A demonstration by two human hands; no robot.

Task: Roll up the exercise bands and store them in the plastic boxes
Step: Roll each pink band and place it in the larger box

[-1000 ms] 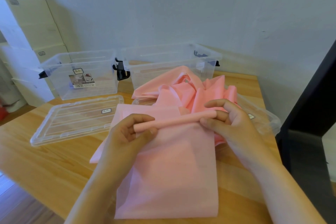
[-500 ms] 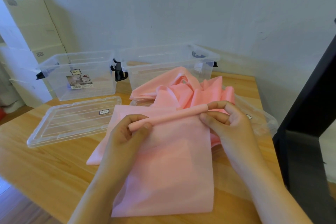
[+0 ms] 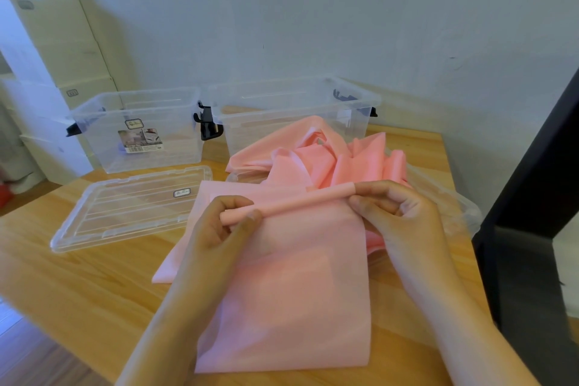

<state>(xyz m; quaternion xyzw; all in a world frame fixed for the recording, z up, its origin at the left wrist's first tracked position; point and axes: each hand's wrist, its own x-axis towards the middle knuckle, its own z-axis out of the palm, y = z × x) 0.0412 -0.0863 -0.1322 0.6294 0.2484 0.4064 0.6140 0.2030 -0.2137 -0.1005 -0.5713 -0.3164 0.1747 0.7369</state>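
A pink exercise band point(image 3: 291, 298) lies flat on the wooden table, its far end wound into a thin roll point(image 3: 300, 202). My left hand point(image 3: 225, 226) pinches the roll's left end between thumb and fingers. My right hand point(image 3: 398, 216) pinches its right end. Behind the roll, more pink bands point(image 3: 316, 157) lie in a crumpled heap. Two clear plastic boxes stand open at the back, one on the left point(image 3: 141, 131) and one in the middle point(image 3: 291, 110).
A clear lid point(image 3: 125, 207) lies flat at the left of the table point(image 3: 78, 285). A second clear lid point(image 3: 451, 204) sits under the heap at the right. Cardboard boxes point(image 3: 56, 50) stand against the wall at the left. A dark frame point(image 3: 532, 182) borders the right.
The roll has lifted slightly and shifted away from me, with a little more band wound on; both hands keep pinching its ends.
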